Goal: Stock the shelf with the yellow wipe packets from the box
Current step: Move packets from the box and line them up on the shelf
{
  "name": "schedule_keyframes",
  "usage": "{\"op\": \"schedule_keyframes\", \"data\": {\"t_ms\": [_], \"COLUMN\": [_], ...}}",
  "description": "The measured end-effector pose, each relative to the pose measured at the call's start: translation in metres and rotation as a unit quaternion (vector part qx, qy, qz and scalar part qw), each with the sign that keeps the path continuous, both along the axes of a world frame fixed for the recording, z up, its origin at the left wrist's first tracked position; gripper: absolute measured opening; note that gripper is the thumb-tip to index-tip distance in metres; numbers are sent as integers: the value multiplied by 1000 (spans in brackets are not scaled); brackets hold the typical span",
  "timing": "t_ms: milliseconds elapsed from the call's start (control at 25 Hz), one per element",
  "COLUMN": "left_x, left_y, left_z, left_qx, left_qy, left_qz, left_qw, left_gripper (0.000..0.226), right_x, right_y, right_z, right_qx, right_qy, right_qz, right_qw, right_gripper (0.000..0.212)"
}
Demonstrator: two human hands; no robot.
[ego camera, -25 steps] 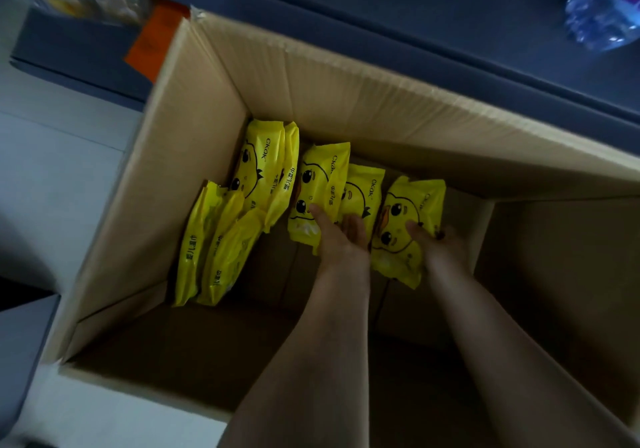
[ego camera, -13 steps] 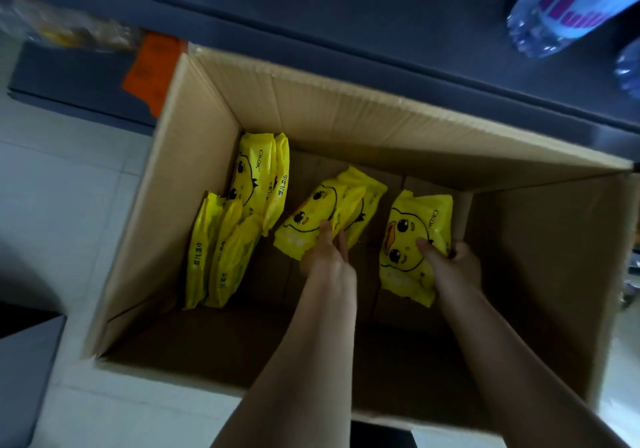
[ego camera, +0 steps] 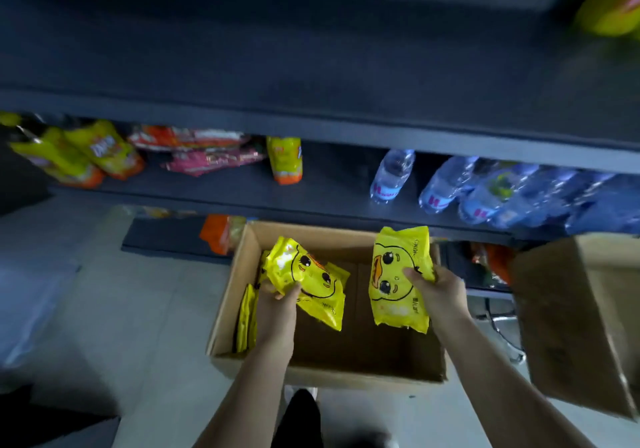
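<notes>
Right hand pinches one yellow plastic wipe packet by its right edge, thumb on the front and fingers behind. It is held upright above the open brown cardboard box. The print is a cartoon duck face; the lettering along the top edge looks like "CKOK", and the small characters at the bottom are too blurred to read.

Left hand grips what look like two overlapping duck packets, tilted, over the left half of the box.

More packets stand on edge against the box's left inner wall, at least three; exact count unclear.

Half a second ago both hands were low inside the box on these packets. Now they are raised clear of the box floor, and the view has swung up to the shelving.

The dark shelf board behind the box carries clear water bottles, at least five, with pink labels starting with "H". Yellow-orange snack bags lie to the left, three plus a standing one, with text blurred. A second cardboard box sits on the right.
</notes>
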State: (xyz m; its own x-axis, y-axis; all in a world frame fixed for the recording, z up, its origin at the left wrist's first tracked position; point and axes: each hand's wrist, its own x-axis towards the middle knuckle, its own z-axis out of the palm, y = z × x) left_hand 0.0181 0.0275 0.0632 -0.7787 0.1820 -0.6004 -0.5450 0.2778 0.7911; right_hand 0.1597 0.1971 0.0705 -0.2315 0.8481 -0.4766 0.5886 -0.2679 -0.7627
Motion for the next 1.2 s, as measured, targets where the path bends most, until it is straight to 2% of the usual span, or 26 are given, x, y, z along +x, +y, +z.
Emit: {"op": "schedule_keyframes", "data": {"t_ms": [160,280,440,640,760,920,1040,1200], "left_x": [20,42,66,64,50,24,-5,-53], "left_y": [6,10,20,42,60,97,134,200], "left_z": [88,151,229,332,377,430,467,528], "left_qx": [86,110,96,28,10,74,114,72], "left_qy": [55,118,207,386,389,321,352,437], "left_qz": [7,1,-46,-117,-126,-163,-233,-292], "left_qw": [995,987,973,914,913,930,899,847], "left_gripper": [17,13,16,22,35,45,40,38], "right_x": [14,34,57,73,70,48,28,4], "right_y": [15,26,38,56,75,109,138,184], "right_z": [90,153,227,314,360,424,457,484], "right_qx": [18,46,81,124,156,212,255,283], "right_qy": [92,144,209,282,306,305,279,263], "right_qz": [45,69,78,70,74,73,66,35], "right_qw": [995,986,972,949,936,926,923,922], "right_gripper": [11,7,4,4,7,5,8,7]}}
